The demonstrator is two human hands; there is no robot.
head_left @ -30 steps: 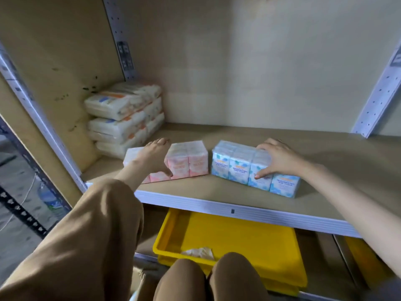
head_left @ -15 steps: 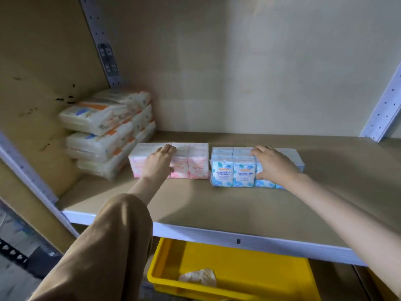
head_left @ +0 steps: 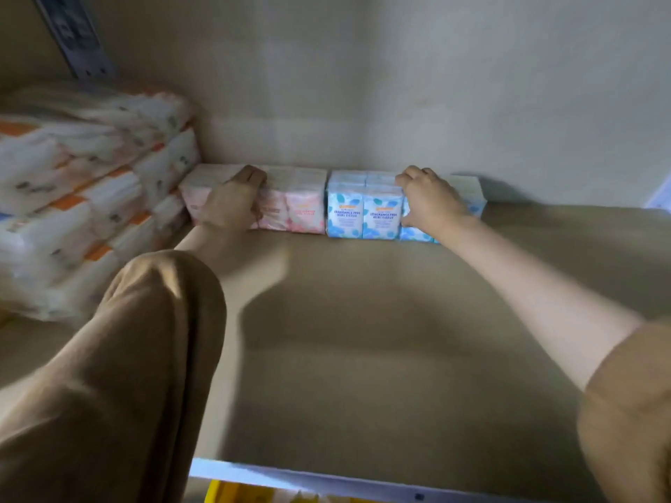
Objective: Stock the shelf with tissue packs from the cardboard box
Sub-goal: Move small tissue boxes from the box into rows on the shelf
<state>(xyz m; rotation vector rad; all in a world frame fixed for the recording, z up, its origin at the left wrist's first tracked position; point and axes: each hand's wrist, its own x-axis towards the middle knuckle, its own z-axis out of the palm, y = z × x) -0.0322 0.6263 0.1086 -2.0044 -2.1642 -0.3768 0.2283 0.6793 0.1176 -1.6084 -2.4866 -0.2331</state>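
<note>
A pink tissue pack (head_left: 297, 205) and a blue tissue pack (head_left: 363, 208) stand side by side against the back wall of the shelf (head_left: 381, 339). My left hand (head_left: 232, 201) lies over the front and top of the pink pack, fingers curled over its upper edge. My right hand (head_left: 428, 201) grips the blue pack the same way, fingers on top and thumb at the front. Both arms reach deep into the shelf. The cardboard box is out of view.
A stack of larger white tissue packs with orange stripes (head_left: 83, 197) fills the shelf's left corner, touching the pink pack. A metal upright (head_left: 76, 38) rises at the back left. The shelf's white front edge (head_left: 326, 481) and a yellow bin (head_left: 236, 493) show below.
Both hands have pushed the pink and blue packs from near the shelf's front edge back to the rear wall. The camera has moved in closer.
</note>
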